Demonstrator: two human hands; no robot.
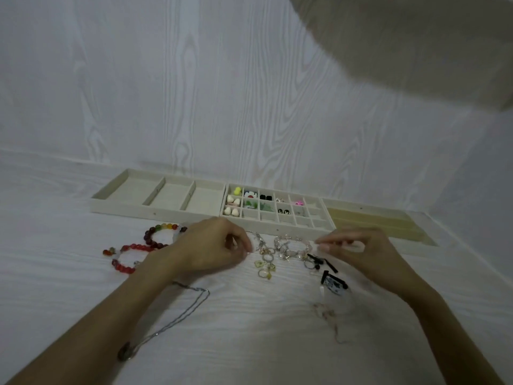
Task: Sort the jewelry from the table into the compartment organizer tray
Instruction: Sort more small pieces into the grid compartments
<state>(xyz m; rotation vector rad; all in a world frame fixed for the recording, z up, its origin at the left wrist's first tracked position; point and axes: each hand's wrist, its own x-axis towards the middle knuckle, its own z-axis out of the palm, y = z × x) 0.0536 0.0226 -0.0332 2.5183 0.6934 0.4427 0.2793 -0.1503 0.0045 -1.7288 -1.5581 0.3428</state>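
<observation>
Nearest on the white desk (249,343) lie two chains: a silver chain (177,315) running from a dark pendant at lower left up toward the left wrist, its long axis slanting up and to the right, and a thin pink chain (329,318), faint and blurred, trailing down to the right. Just beyond sits one small black-and-white piece (334,283) with a few short black sticks beside it.

Two hands work over the middle of the desk. The left hand (211,248) has its fingers curled, thumb and fingertips pinched together at the near end of a clear charm bracelet (288,247); whether it truly grips it is hard to tell. The right hand (358,250) pinches something small and pale at the bracelet's other end. The bracelet stretches left to right between them, and a cluster of rings (266,263) with yellow bits lies just below it.

Left of the left hand lie two bead bracelets: a red one (127,255) nearer, partly hidden by the wrist, and a multicoloured one (161,234) behind it.

Farthest, along the wall, three beige trays stand end to end, long axis left to right: a left tray (138,209) with three wide compartments, a middle tray (291,230) of many small cells holding earrings in its left and back cells, and a right tray (388,220) with long ridges.
</observation>
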